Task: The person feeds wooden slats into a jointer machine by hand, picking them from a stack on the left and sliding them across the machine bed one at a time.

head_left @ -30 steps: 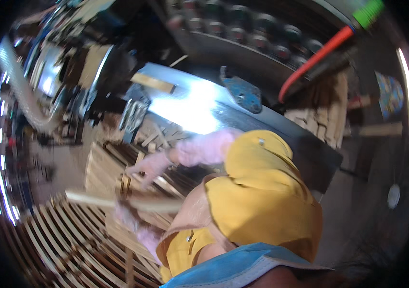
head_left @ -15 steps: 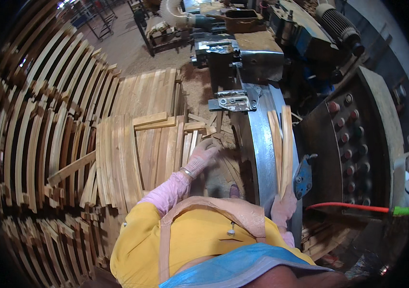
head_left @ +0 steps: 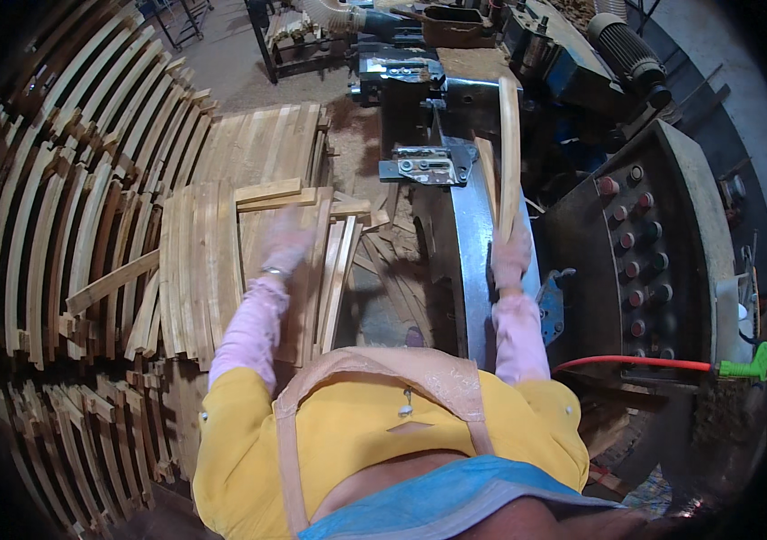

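Observation:
My right hand, in a pale glove, is closed around the near end of a wooden strip. The strip points away from me, its far end in front of the machine head. A second wooden strip lies beside it over the shiny metal machine bed; whether my hand grips that one too is hidden. My left hand, also gloved, is over the stack of wooden slats, smeared by motion, so its fingers cannot be read. Two short pieces lie crosswise on the stack just beyond it.
Tall racks of curved wooden slats fill the left side. A metal guide block sits on the machine bed. At right stand a button panel and a red hose with a green air gun. Offcuts litter the floor.
My left hand has swung left from the stack's right edge to above the slats. My right hand has moved forward along the machine bed, carrying the strip farther away from me.

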Action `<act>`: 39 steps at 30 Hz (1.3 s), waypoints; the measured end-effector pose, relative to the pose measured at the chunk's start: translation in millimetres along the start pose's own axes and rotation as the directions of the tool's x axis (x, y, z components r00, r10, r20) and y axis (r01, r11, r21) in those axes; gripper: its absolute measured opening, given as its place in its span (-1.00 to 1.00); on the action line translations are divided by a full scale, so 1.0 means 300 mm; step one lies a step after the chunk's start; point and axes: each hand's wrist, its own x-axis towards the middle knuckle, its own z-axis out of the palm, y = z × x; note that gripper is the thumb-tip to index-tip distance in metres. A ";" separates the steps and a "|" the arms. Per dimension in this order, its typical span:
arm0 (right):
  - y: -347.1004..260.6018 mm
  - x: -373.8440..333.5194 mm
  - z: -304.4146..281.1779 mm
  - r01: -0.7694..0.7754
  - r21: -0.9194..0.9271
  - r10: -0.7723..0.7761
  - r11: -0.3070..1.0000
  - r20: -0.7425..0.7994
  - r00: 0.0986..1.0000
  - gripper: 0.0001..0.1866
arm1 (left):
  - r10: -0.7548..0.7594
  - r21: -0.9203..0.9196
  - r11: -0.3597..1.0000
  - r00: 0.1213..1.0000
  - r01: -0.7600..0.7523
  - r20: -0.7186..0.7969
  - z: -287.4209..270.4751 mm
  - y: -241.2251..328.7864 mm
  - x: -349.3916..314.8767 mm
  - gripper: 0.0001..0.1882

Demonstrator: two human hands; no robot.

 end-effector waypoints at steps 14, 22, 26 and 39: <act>0.269 -0.509 -0.254 0.433 -0.194 -0.457 0.880 -0.099 0.884 -0.73 | -0.529 0.525 0.678 0.838 0.514 -0.137 -0.111 -0.445 -0.099 0.04; 0.125 -0.063 0.030 0.525 -0.117 -0.538 0.843 -0.176 0.824 -0.83 | -0.483 0.040 0.872 0.871 0.488 -0.085 -0.291 -0.340 -0.110 -0.26; 0.065 0.102 0.161 0.529 -0.153 -0.549 0.835 -0.157 0.821 -0.75 | -0.414 -0.393 0.834 0.910 0.387 0.018 -0.366 -0.136 0.012 -0.45; -0.106 -0.491 -0.142 -0.080 0.502 -0.144 0.861 0.392 0.908 -0.03 | 0.384 -0.862 0.487 0.921 -0.144 0.063 0.201 0.565 -0.048 -0.20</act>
